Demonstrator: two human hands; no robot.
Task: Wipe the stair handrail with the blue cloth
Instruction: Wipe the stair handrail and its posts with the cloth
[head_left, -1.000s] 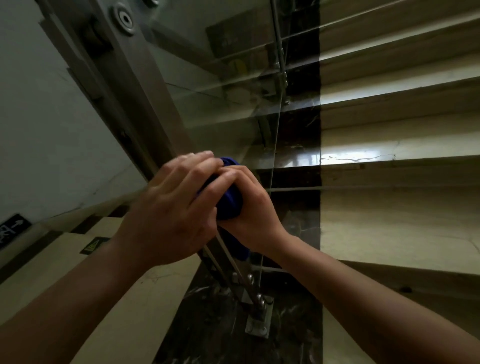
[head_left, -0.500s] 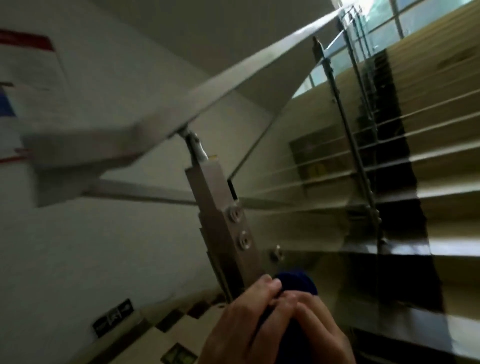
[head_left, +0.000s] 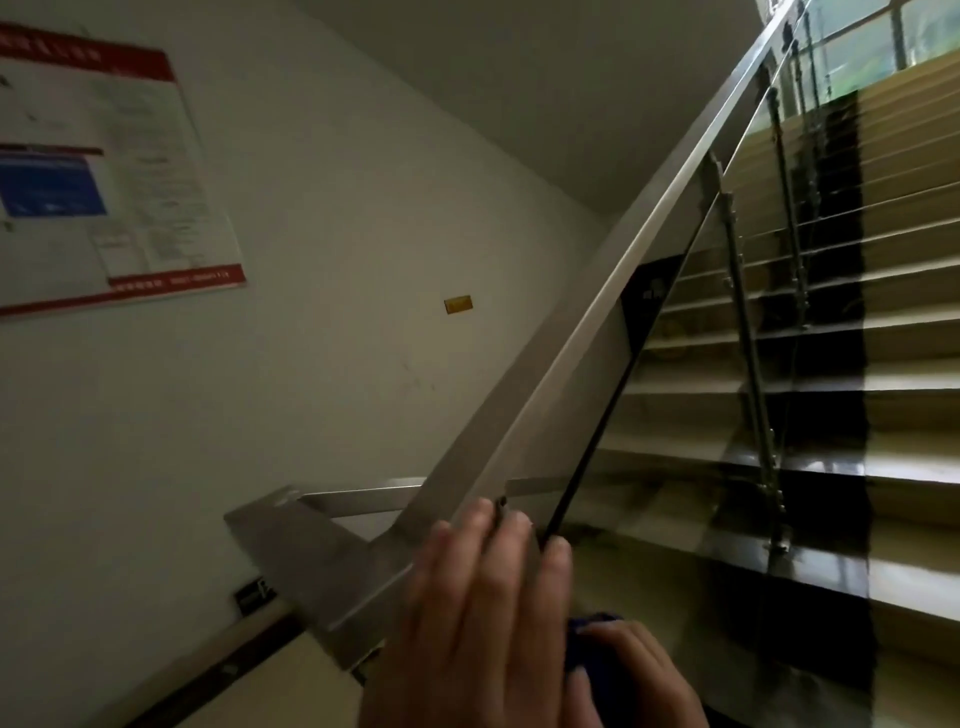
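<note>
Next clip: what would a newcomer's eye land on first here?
The steel handrail cuts diagonally from lower left to upper right, above a glass panel. At the bottom, the left hand rises with fingers straight beside the right hand, which grips the blue cloth. A red-bordered notice board hangs upper left.

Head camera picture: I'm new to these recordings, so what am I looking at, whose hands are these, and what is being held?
No machine here: a person wears a wide-angle camera on the head, looking forward and down a stairwell. The long metal bar rising to the upper right is the stair handrail, above a glass panel with steps behind. At the bottom, the left hand reaches toward the rail's lower end, fingers straight. The right hand grips the blue cloth, mostly hidden. A notice board hangs on the wall.
</note>
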